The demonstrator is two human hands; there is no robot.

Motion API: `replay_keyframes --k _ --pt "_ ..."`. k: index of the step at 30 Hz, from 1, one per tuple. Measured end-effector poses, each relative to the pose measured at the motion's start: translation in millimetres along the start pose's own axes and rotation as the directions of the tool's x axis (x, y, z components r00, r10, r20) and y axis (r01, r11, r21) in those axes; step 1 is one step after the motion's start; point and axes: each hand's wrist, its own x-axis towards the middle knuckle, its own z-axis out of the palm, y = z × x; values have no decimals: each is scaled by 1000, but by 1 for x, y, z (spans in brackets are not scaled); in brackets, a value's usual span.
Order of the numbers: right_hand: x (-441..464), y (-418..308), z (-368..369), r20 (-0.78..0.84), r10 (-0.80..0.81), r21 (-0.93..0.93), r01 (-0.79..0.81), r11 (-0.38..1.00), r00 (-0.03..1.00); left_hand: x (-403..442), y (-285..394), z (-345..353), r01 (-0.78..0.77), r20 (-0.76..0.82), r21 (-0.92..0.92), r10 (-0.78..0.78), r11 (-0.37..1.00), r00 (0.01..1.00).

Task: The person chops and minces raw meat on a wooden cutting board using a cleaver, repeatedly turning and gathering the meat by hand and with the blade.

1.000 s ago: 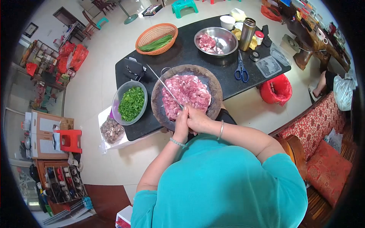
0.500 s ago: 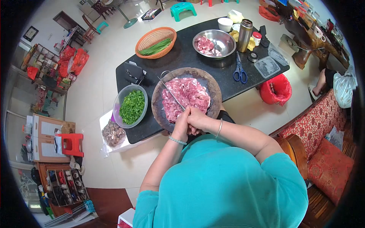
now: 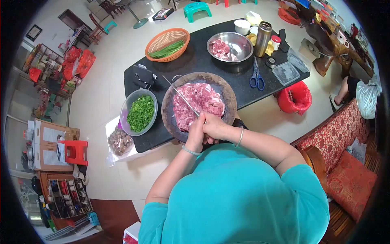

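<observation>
Both my hands are clasped together at the near edge of a round wooden chopping block (image 3: 229, 97), closed on a knife (image 3: 180, 93) whose handle they hide. My left hand (image 3: 196, 133) lies against my right hand (image 3: 216, 127), fingers wrapped. The blade, seen almost edge-on as a thin line, slants up and left over chopped pink meat (image 3: 207, 99) spread on the block. Left of the block, a bowl (image 3: 125, 129) holds chopped greens (image 3: 141, 114).
On the black table (image 3: 195, 46) stand an orange basket (image 3: 152, 40) of green stalks, a steel bowl (image 3: 245, 42) with meat, a metal flask (image 3: 263, 38), blue-handled scissors (image 3: 256, 80) and a plastic container (image 3: 285, 73). A red bin (image 3: 290, 105) stands below the right edge.
The knife's tip has shifted slightly up and left, past the block's rim. My hands stay clasped in nearly the same place, and the meat looks much the same.
</observation>
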Motion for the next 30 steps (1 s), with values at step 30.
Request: replay_keyframes --k 30 --pt "43 34 -5 175 186 89 -203 975 967 34 -27 -18 27 -82 -27 -30 999 996"
